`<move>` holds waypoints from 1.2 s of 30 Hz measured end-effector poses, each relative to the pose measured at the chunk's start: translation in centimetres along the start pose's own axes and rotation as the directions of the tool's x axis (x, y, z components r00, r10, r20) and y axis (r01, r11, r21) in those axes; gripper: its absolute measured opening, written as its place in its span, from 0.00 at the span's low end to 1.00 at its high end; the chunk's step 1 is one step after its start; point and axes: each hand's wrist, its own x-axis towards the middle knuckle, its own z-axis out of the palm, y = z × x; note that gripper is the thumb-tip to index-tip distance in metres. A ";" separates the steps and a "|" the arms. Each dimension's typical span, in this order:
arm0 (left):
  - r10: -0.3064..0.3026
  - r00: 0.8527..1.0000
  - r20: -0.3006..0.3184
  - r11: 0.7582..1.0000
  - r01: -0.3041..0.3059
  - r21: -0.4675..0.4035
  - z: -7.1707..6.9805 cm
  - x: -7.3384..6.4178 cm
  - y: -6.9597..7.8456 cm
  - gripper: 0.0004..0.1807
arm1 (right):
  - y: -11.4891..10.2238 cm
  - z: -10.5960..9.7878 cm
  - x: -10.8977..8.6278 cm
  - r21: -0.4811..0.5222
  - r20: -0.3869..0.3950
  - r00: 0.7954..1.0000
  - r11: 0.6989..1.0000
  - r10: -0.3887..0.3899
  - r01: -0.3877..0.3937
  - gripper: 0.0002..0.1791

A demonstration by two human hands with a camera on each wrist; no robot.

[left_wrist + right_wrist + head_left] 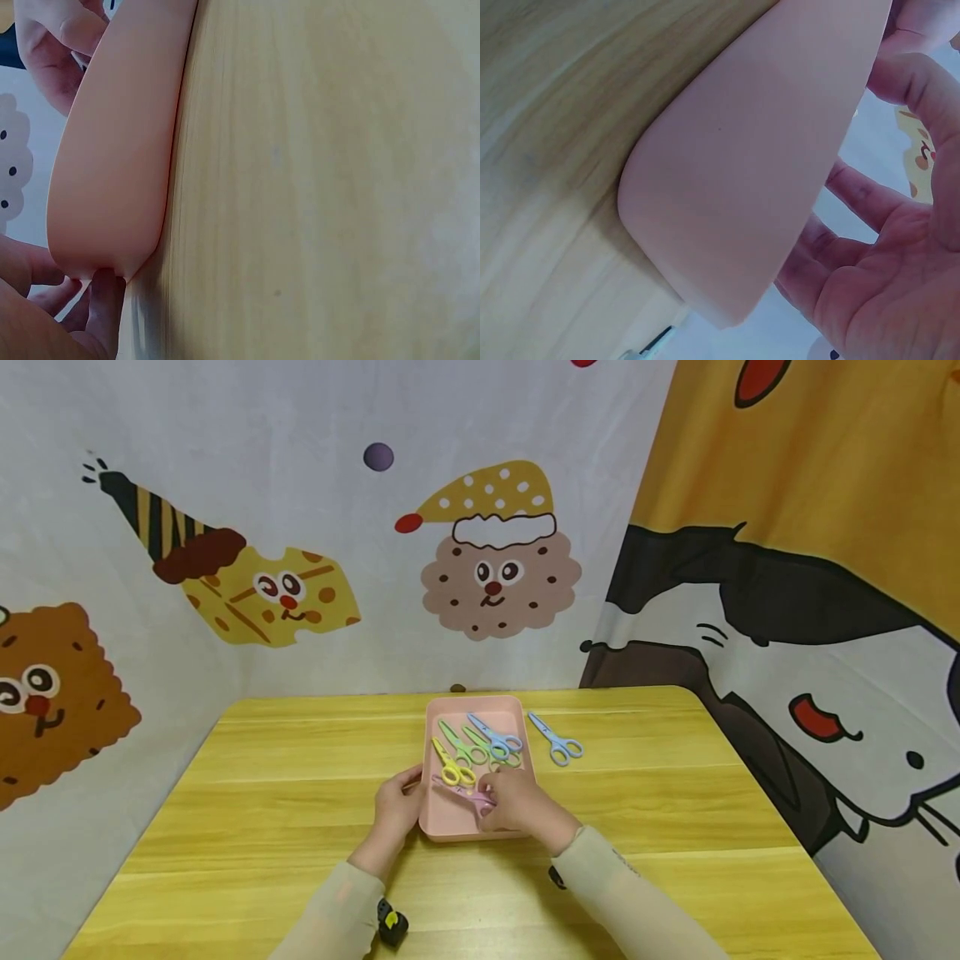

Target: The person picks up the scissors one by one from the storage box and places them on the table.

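A shallow pink tray [431, 822] stands on the table. My left hand [397, 810] rests its fingertips against the tray's left side; in the left wrist view those fingers [107, 304] meet the outer wall near a corner. Over the tray's near right part, my right hand [517, 802] pinches pink scissors [459, 791] by the handles. Their blades point left inside the tray. Just beyond lie yellow scissors [453, 770], then green scissors [459, 742] and blue scissors [487, 732], partly overlapping. In the right wrist view, the tray wall [735, 165] hides the scissors.
Another pair of blue scissors [555, 739] lies on the table to the right of the tray. The wooden table [300, 785] reaches back to a wall cloth [315, 427] printed with cartoon figures. A small black and yellow object [392, 924] shows beside the left sleeve.
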 end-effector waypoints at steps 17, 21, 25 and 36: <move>0.022 1.000 -0.010 1.000 -0.022 0.009 0.0 0.0 -0.1 0.19 | -0.2 -0.5 0.2 0.039 0.006 0.997 0.996 0.077 -0.077 0.25; 0.023 1.000 -0.009 1.000 -0.023 0.011 0.0 0.0 0.0 0.19 | 0.0 -0.6 0.2 0.031 -0.022 0.996 0.996 0.081 -0.080 0.24; 0.023 1.000 -0.008 1.000 -0.023 0.014 -0.1 -0.1 0.0 0.19 | 0.1 -0.8 0.1 -0.009 -0.055 0.996 0.998 0.065 -0.065 0.24; 0.020 1.000 -0.004 1.000 -0.020 0.002 -0.1 -0.2 0.2 0.19 | 0.2 -1.2 -0.1 -0.055 -0.102 0.992 0.995 0.079 -0.085 0.24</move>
